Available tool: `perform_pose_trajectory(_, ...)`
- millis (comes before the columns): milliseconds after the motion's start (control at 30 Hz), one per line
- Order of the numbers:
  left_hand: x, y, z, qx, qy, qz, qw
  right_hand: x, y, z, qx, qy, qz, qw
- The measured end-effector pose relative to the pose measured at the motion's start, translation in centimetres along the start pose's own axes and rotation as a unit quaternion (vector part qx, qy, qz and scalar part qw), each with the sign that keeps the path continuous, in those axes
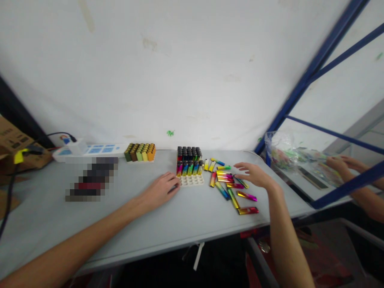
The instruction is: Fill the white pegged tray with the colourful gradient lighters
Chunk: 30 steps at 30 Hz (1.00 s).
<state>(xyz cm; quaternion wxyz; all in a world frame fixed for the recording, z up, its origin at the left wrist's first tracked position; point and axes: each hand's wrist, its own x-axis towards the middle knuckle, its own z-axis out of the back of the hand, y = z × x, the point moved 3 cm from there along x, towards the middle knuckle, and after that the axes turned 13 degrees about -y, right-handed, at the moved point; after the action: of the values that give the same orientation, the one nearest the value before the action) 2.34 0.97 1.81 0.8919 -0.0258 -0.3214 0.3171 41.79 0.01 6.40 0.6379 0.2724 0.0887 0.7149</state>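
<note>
My left hand [164, 188] lies on the table with bent fingers, gripping the left edge of a white tray [192, 181] with rows of holes. Lighters with black tops [189, 153] fill the tray's back rows, and a row of shiny multicoloured lighters [190, 168] stands upright before them. The front holes are bare. Over a scatter of loose metallic lighters [233, 201], lying flat right of the tray, hovers my right hand [253, 174]. It is open, fingers apart and pointing left, with nothing in it.
A second block of yellow, green and orange lighters [140, 153] stands near the wall. A power strip [102, 149] lies left of it, with a blurred-out dark object [93, 178] in front. Beyond the blue metal frame [295, 96], another person's hands [339, 163] are near a plastic bag [282, 150].
</note>
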Motion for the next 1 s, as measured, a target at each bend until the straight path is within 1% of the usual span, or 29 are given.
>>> perform_pose_trajectory(167,0.0,0.2,-0.2,-0.002,0.001,0.002,1.000,-0.8,1.0,-0.4,-0.001,0.059,0.021,0.998)
perform_pose_trajectory(233,0.0,0.4,-0.3,0.002,0.003,0.004,1.000,-0.9,0.9,-0.3,0.001,0.063,0.022,0.998)
perform_pose_trajectory(333,0.0,0.4,-0.4,0.001,0.005,0.003,1.000,-1.0,0.4,0.4,-0.013,0.052,0.020,0.998)
perform_pose_trajectory(400,0.0,0.3,-0.3,-0.001,0.006,0.002,1.000,-1.1,0.2,0.6,-0.035,0.062,0.017,0.997)
perform_pose_trajectory(533,0.0,0.2,-0.1,-0.001,0.005,-0.001,1.000,-0.9,0.6,-0.5,-0.091,0.111,0.009,0.990)
perform_pose_trajectory(600,0.0,0.1,-0.1,-0.003,0.002,-0.002,1.000,-0.6,1.1,-1.1,-0.107,0.120,0.013,0.987)
perform_pose_trajectory(700,0.1,0.1,-0.1,-0.006,-0.001,-0.001,1.000,-0.4,1.7,-1.5,-0.109,0.108,0.019,0.988)
perform_pose_trajectory(800,0.1,0.2,-0.2,-0.011,-0.004,0.000,1.000,-0.6,1.8,-0.9,-0.091,0.088,-0.002,0.992)
perform_pose_trajectory(867,0.0,0.2,-0.3,-0.011,-0.008,-0.001,1.000,-0.8,2.3,-0.3,-0.073,0.066,-0.005,0.995)
perform_pose_trajectory(933,0.0,0.3,-0.3,-0.004,-0.009,-0.003,1.000,-0.9,3.6,0.1,-0.056,0.039,0.016,0.998)
perform_pose_trajectory(1000,0.0,0.2,-0.3,0.008,-0.004,-0.004,1.000,-0.9,5.8,0.1,-0.031,0.011,0.059,0.998)
